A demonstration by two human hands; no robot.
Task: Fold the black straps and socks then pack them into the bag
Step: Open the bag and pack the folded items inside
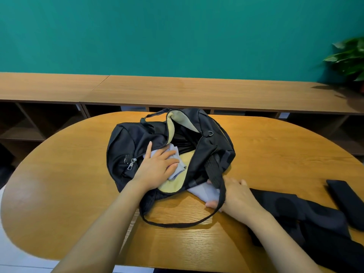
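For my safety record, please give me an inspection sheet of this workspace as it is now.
Surface: oval wooden table.
Job's things: black bag open; one pale sock in its mouth, second sock beside it; black straps lying at right, a folded black piece farther right.
Clutter: nothing seen.
Hands: left hand presses the first sock; right hand lies on the second, grip unclear.
Cables: nothing seen.
Surroundings: wooden shelf unit, plant, teal wall.
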